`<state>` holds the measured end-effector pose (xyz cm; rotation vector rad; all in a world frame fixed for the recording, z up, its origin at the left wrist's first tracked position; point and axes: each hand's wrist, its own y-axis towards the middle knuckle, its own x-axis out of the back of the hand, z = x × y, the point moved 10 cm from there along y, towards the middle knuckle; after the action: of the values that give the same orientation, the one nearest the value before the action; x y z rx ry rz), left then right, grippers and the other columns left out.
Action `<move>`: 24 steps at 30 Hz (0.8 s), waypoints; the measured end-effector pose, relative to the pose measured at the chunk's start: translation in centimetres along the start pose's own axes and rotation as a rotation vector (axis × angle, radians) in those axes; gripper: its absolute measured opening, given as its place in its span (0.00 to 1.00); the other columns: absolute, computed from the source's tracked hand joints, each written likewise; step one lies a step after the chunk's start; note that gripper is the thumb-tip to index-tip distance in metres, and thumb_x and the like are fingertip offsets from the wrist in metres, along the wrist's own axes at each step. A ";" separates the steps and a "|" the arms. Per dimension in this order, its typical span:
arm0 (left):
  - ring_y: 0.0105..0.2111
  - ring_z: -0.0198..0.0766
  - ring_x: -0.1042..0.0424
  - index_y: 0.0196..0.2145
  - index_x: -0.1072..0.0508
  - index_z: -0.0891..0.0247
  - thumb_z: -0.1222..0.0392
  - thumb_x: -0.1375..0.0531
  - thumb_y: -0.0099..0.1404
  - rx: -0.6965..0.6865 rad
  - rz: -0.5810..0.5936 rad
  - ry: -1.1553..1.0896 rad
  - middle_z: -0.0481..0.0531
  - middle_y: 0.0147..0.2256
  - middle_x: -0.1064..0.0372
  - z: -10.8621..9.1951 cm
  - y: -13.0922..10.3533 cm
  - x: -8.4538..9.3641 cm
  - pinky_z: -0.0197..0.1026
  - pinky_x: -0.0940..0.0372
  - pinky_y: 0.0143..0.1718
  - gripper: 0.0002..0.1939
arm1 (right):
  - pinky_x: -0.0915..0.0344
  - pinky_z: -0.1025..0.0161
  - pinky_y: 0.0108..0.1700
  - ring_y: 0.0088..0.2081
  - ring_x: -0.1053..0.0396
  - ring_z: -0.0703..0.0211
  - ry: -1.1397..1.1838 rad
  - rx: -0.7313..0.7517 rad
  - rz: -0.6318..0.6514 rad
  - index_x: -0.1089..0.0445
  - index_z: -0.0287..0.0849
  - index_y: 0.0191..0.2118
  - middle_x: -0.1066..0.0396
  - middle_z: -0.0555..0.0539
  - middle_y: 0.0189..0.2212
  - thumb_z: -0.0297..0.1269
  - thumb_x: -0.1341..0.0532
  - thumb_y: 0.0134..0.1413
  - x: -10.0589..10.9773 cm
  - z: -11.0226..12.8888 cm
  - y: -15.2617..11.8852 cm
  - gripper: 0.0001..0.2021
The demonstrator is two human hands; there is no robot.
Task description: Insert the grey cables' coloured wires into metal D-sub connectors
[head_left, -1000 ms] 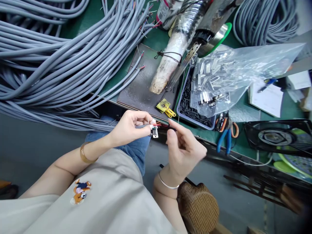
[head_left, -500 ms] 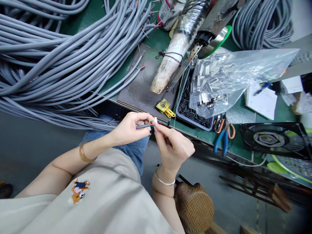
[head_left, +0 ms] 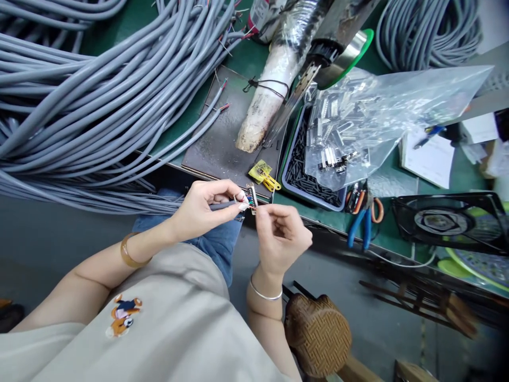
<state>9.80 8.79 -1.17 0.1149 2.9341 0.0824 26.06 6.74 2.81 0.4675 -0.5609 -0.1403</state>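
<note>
My left hand [head_left: 209, 207] is closed on the end of a grey cable [head_left: 223, 205], thumb and fingers pinching it near its thin coloured wires. Just beyond those fingertips, a small metal connector [head_left: 252, 198] with a row of contacts stands at the wire ends, by the table's edge. My right hand [head_left: 281, 231] has thumb and forefinger pinched together at the connector's lower end, on a thin reddish wire [head_left: 252, 207]. Its other fingers are curled. A yellow clip-like piece [head_left: 267, 178] lies on the dark board behind the hands.
Grey cables [head_left: 99, 101] cover the left. A wrapped tube [head_left: 264, 106] points towards me. Right of it are a tray of black pieces [head_left: 299, 172], a clear bag [head_left: 358, 122], blue-handled pliers [head_left: 360, 228] and a black fan [head_left: 449, 223]. A woven-top stool [head_left: 322, 334] stands below.
My right fingertips have drawn back a little from my left fingers and moved lower. The connector, hidden before, now shows between the hands. The whole view has shifted slightly.
</note>
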 end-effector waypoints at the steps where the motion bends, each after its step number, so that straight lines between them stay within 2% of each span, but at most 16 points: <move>1: 0.22 0.25 0.33 0.31 0.24 0.67 0.63 0.31 0.58 0.002 -0.019 0.011 0.49 0.27 0.26 0.0 0.1 0.1 0.27 0.37 0.23 0.06 | 0.47 0.69 0.19 0.17 0.42 0.71 0.049 0.009 -0.082 0.26 0.44 0.34 0.35 0.57 0.20 0.38 0.37 0.64 0.8 0.2 0.2 0.07; 4: 0.17 0.23 0.37 0.30 0.25 0.67 0.62 0.30 0.57 0.062 -0.052 -0.041 0.47 0.24 0.28 0.5 0.5 0.3 0.26 0.41 0.18 0.08 | 0.51 0.70 0.16 0.13 0.46 0.71 0.218 0.086 -0.358 0.28 0.45 0.43 0.38 0.60 0.17 0.36 0.40 0.65 3.5 0.7 0.1 0.05; 6: 0.15 0.23 0.38 0.30 0.27 0.67 0.60 0.28 0.56 0.117 -0.063 -0.110 0.46 0.22 0.29 1.1 0.7 0.5 0.27 0.43 0.15 0.11 | 0.49 0.70 0.15 0.12 0.44 0.71 0.239 0.115 -0.439 0.31 0.47 0.50 0.31 0.59 0.20 0.32 0.41 0.65 4.1 0.7 0.0 0.09; 7: 0.15 0.23 0.38 0.30 0.27 0.67 0.59 0.28 0.55 0.140 -0.069 -0.144 0.46 0.22 0.29 1.4 0.9 0.6 0.27 0.44 0.15 0.13 | 0.45 0.70 0.15 0.14 0.39 0.70 0.211 0.118 -0.440 0.31 0.47 0.51 0.26 0.57 0.24 0.31 0.41 0.66 4.0 0.6 -0.1 0.10; 10: 0.14 0.23 0.38 0.31 0.28 0.66 0.57 0.26 0.52 0.184 -0.078 -0.216 0.46 0.23 0.27 2.0 1.2 0.7 0.27 0.44 0.13 0.16 | 0.27 0.66 0.24 0.25 0.22 0.62 0.109 0.137 -0.325 0.29 0.46 0.46 0.20 0.52 0.34 0.28 0.38 0.64 2.4 0.4 -0.2 0.08; 12: 0.14 0.22 0.39 0.31 0.28 0.66 0.57 0.26 0.52 0.197 -0.083 -0.235 0.47 0.24 0.27 2.3 1.3 0.8 0.27 0.44 0.13 0.17 | 0.21 0.61 0.34 0.33 0.19 0.58 0.066 0.150 -0.193 0.28 0.45 0.42 0.19 0.50 0.37 0.27 0.35 0.61 0.7 0.1 -0.3 0.06; 15: 0.14 0.22 0.39 0.31 0.28 0.66 0.59 0.26 0.51 0.202 -0.084 -0.230 0.46 0.23 0.28 2.4 1.4 0.8 0.27 0.44 0.13 0.16 | 0.20 0.58 0.43 0.40 0.19 0.57 0.040 0.145 -0.072 0.28 0.45 0.39 0.20 0.48 0.41 0.28 0.35 0.61 -1.1 -0.5 -0.2 0.05; 21: 0.14 0.22 0.40 0.29 0.31 0.65 0.63 0.30 0.54 0.168 -0.105 -0.133 0.41 0.20 0.36 2.3 1.5 0.7 0.27 0.44 0.14 0.12 | 0.21 0.60 0.44 0.42 0.19 0.59 -0.047 0.255 -0.090 0.28 0.46 0.40 0.19 0.49 0.41 0.27 0.35 0.61 -1.7 0.3 0.4 0.06; 24: 0.15 0.22 0.40 0.29 0.31 0.65 0.63 0.30 0.54 0.121 -0.146 -0.104 0.41 0.22 0.35 2.0 1.7 0.9 0.27 0.43 0.16 0.11 | 0.22 0.61 0.45 0.41 0.20 0.60 -0.082 0.314 -0.092 0.28 0.46 0.39 0.19 0.48 0.42 0.26 0.34 0.59 -1.9 0.6 0.6 0.07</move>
<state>9.49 10.66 -3.20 -0.0742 2.8317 -0.1199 24.16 7.48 2.65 0.7959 -0.6454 -0.1612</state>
